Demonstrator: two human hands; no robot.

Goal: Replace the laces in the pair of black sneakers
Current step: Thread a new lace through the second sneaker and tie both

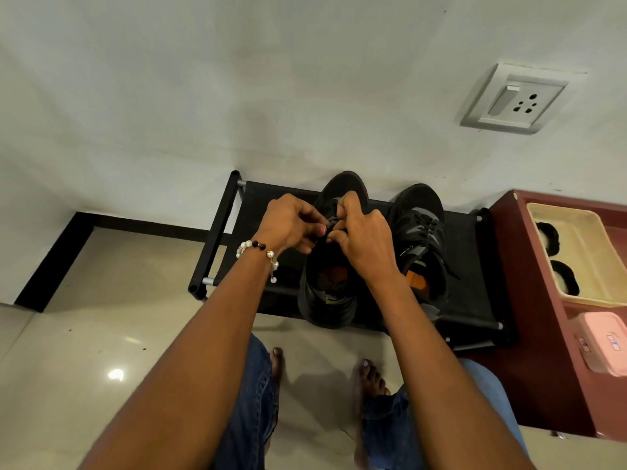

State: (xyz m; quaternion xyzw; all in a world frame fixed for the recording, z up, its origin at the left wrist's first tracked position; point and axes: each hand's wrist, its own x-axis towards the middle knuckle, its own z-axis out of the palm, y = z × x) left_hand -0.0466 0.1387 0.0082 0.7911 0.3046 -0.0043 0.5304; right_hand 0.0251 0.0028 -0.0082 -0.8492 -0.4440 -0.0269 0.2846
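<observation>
You get soft, even indoor light, one glare spot on the floor tiles, wide-angle bending at edges, sharp focus.

Two black sneakers side by side on rack, toes toward wall, right one laced

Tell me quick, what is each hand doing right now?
Left hand: pinching the lace on the left sneaker.
Right hand: fingers curled, pinching the same lace.
</observation>
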